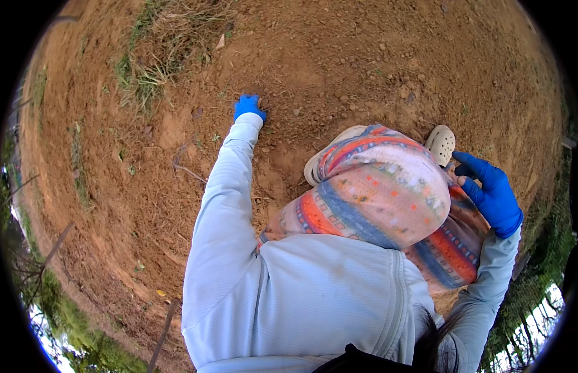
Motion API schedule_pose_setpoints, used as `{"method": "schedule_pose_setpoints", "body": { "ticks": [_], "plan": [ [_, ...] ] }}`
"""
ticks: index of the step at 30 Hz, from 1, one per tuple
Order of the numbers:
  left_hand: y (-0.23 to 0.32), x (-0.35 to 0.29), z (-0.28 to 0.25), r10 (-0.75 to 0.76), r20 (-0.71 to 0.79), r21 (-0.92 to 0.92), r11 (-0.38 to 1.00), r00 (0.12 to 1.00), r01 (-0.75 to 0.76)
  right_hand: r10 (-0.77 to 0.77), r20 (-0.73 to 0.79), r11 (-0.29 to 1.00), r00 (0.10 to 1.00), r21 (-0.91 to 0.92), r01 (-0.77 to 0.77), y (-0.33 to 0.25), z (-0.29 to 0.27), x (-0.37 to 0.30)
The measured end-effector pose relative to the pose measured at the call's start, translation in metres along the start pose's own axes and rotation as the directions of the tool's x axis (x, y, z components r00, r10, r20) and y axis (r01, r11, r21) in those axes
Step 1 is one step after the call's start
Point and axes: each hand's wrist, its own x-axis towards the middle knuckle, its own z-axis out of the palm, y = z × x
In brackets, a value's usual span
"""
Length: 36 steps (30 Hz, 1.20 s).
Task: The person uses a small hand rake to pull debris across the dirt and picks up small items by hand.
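My left hand (250,107), in a blue glove, reaches out to the brown soil (289,87) ahead on the left. Its fingers are curled down at the ground, and a small brownish bit shows at their right edge; what lies under them is hidden. Beside my right knee, my right hand (497,193) is raised in another blue glove. Its fingers are bent but stand apart from the thumb, whose tip looks bare, and nothing shows between them. Patterned trousers (388,199) cover my bent legs, and the beige clogs (440,144) rest on the soil.
A tuft of green and dry grass (153,68) grows at the far left. Small clods and pebbles dot the soil ahead. A thin twig (191,172) lies left of my left forearm. Thin sticks (58,245) and greenery (84,329) line the left rim; dark netting (537,292) shows at the right.
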Motion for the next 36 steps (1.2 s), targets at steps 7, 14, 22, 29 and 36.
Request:
{"method": "schedule_pose_setpoints", "body": {
  "ticks": [7, 14, 22, 29, 36],
  "plan": [
    [-0.084, -0.023, -0.003, 0.029, -0.14, -0.675, 0.728, 0.99, -0.117, -0.014, -0.014, 1.0, 1.0, -0.021, 0.013, -0.003, -0.001, 0.001],
    [-0.11, -0.051, -0.034, 0.302, -0.222, -0.945, 0.167, 0.927, -0.28, -0.005, 0.002, 1.0, 1.0, -0.009, 0.005, -0.002, -0.001, 0.0],
    [-0.095, -0.041, 0.029, 0.217, -0.071, -0.412, 0.883, 0.974, -0.226, -0.002, 0.0, 1.0, 1.0, -0.022, 0.002, -0.007, 0.0, 0.0],
    [-0.016, -0.098, 0.022, -0.094, -0.085, 0.11, 0.989, 0.992, 0.103, 0.013, 0.002, 1.0, 1.0, -0.022, -0.013, -0.007, 0.0, -0.004],
    [-0.108, -0.044, 0.044, -0.068, 0.0, -0.902, 0.43, 0.998, 0.03, -0.004, 0.006, 1.0, 1.0, -0.015, 0.004, -0.017, -0.003, -0.005]
  ]
}}
